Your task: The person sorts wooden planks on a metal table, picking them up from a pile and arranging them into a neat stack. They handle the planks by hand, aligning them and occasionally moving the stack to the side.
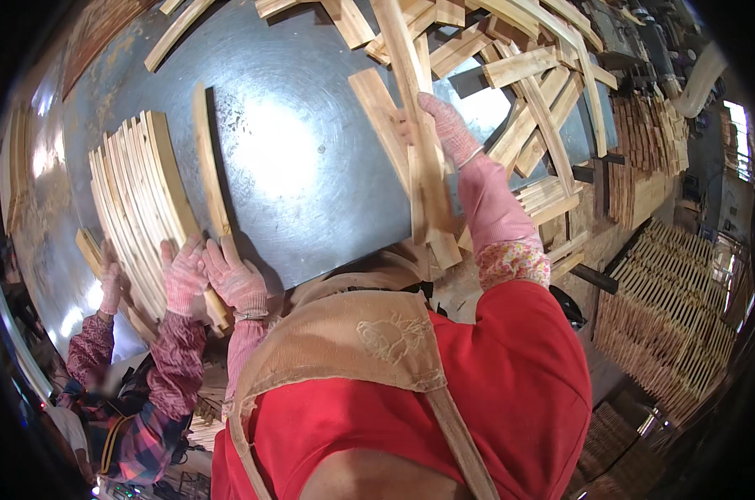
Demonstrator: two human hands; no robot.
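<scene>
My left hand (235,277), in a pinkish work glove, lies with its fingers stretched out at the near end of a single narrow wooden slat (208,158). The slat lies on the metal tabletop (311,225), beside a row of slats standing side by side (131,196). Farther right, my gloved right hand (448,129) is closed around a long wooden slat (411,67) that slants toward me. Its fingers are partly hidden behind the wood. More slats lie under and beside that one, next to another flat slat (380,125).
A co-worker at the left has one gloved hand (181,275) against the slat row and another (110,282) at its far side. Loose slats (523,67) are heaped at the table's far right. Stacked slats (669,308) stand beyond the right edge, near a dark metal bar (594,279).
</scene>
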